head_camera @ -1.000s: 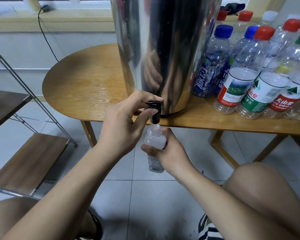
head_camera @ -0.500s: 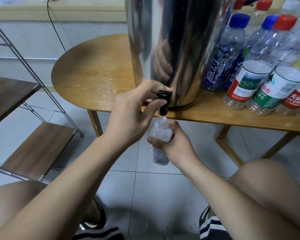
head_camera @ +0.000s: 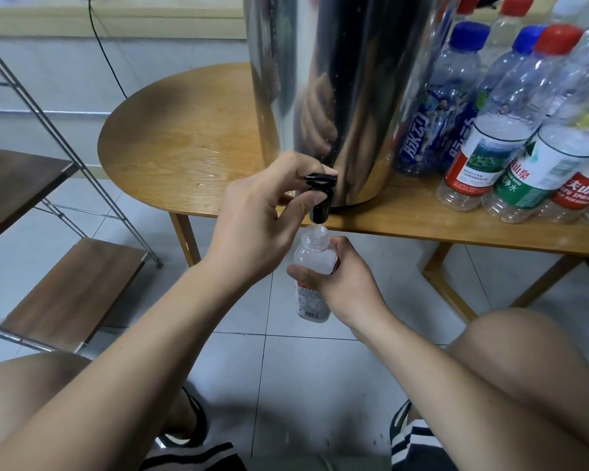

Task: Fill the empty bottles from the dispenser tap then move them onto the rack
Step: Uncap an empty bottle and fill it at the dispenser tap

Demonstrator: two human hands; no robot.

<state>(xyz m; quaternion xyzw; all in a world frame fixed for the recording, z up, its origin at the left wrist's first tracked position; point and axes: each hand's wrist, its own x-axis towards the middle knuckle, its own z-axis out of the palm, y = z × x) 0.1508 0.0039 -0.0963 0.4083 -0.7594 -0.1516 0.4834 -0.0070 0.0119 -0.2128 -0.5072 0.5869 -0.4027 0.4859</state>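
A shiny steel dispenser [head_camera: 337, 96] stands on the wooden table [head_camera: 184, 141], its black tap [head_camera: 320, 198] hanging over the table's front edge. My left hand [head_camera: 262, 219] pinches the tap lever between thumb and fingers. Directly below the spout, my right hand [head_camera: 344, 283] grips a small clear uncapped bottle [head_camera: 313, 266] upright, its mouth just under the tap. A thin stream of water runs from the spout into the bottle's mouth. Capped plastic bottles [head_camera: 490, 144] with red, blue and green caps crowd the table to the right of the dispenser.
A metal-framed rack with wooden shelves [head_camera: 72, 290] stands at the left, lower shelf near the floor. A black cable [head_camera: 106, 52] hangs down the wall behind the table. My knees [head_camera: 524, 368] are below on both sides, over a tiled floor.
The view has shifted so the table and dispenser sit lower and more to the right. Both hands keep their holds on the tap and the bottle; water now shows at the spout.
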